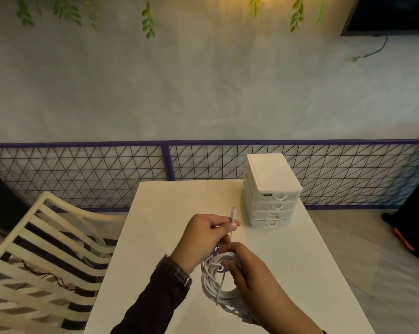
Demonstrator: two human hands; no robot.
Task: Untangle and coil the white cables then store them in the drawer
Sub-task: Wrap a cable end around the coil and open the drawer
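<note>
White cable coil (219, 283), near table centre: right hand (247, 271) gripping loops, left hand (203, 235) pinching plug end (233, 214) pointing far; 4-drawer unit (271, 191) lying far-right, all drawers closed, nearer right hand.

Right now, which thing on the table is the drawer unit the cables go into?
Start at the white table and look to its far right corner. The drawer unit stands there: a white stack of four shut drawers with curved handles, the only box on the table.
</note>
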